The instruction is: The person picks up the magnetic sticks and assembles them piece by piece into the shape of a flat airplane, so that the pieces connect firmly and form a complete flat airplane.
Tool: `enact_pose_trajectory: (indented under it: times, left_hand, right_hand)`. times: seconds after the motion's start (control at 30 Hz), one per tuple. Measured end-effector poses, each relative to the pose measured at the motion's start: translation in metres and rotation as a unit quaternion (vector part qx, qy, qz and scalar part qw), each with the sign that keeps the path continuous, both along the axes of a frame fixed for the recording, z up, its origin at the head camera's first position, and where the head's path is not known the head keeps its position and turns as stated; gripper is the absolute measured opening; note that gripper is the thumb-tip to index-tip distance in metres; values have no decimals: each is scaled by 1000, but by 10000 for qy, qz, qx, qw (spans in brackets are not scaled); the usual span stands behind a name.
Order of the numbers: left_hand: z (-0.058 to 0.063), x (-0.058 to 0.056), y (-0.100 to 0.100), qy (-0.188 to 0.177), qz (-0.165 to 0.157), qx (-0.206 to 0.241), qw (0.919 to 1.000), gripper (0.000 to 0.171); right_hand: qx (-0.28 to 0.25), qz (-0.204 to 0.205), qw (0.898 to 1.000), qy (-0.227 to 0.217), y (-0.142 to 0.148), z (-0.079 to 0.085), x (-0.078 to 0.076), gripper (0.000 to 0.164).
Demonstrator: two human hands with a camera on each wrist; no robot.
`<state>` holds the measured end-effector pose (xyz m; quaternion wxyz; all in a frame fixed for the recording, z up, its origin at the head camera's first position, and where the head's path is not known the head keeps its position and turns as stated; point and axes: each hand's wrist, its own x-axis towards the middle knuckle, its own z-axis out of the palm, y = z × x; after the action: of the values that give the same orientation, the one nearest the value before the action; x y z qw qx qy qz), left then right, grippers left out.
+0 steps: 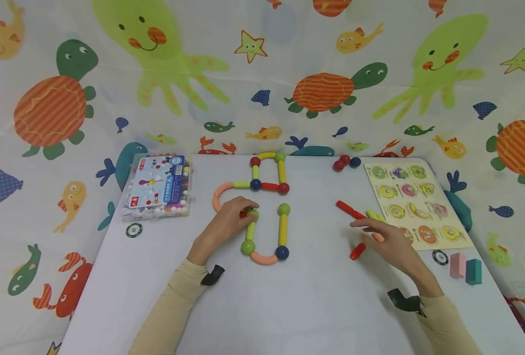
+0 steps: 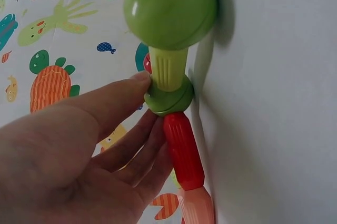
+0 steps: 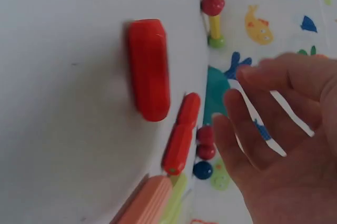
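Note:
My left hand (image 1: pixel 230 218) pinches a small green ball (image 2: pixel 171 101) between thumb and fingers. In the left wrist view, a red stick (image 2: pixel 183 153) and a short yellow-green stick (image 2: pixel 168 68) meet at this ball. The yellow-green stick leads to another green ball (image 1: pixel 247 247), followed by a peach curved stick (image 1: pixel 263 259), a blue ball (image 1: pixel 282 253) and a yellow stick (image 1: pixel 282 229). My right hand (image 1: pixel 391 244) hovers with spread, loosely bent fingers and holds nothing. Near it lie a short red stick (image 3: pixel 150 70), longer red pieces (image 1: pixel 350 210) and peach sticks (image 3: pixel 145 200).
Behind the left hand, a closed loop of sticks and balls includes a red stick (image 1: pixel 269 187). A clear plastic box (image 1: pixel 158 185) stands at the left. Several loose balls (image 1: pixel 344 159) lie at the back. A picture board (image 1: pixel 415 204) and two blocks (image 1: pixel 473 271) are at the right.

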<state>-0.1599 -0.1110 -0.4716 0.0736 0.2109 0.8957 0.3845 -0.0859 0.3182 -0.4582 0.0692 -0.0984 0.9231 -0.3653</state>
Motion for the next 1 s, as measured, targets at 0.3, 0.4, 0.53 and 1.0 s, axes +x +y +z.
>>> enact_pose_trajectory:
  times: [0.3, 0.4, 0.53, 1.0]
  left_hand:
    - [-3, -1, -3, 60, 18, 97, 9999, 31]
    - [-3, -2, -3, 60, 7, 109, 9999, 32]
    - [-4, -3, -3, 77, -37, 110, 9999, 32]
    - [-5, -4, -4, -88, -64, 134, 9999, 32]
  right_hand:
    - [-45, 793, 9966, -195, 0, -18, 23, 45]
    - [-69, 798, 9967, -94, -2, -24, 24, 42]
    - [120, 682, 9974, 201, -4, -30, 24, 41]
    - [64, 355, 9950, 936, -33, -29, 4, 37]
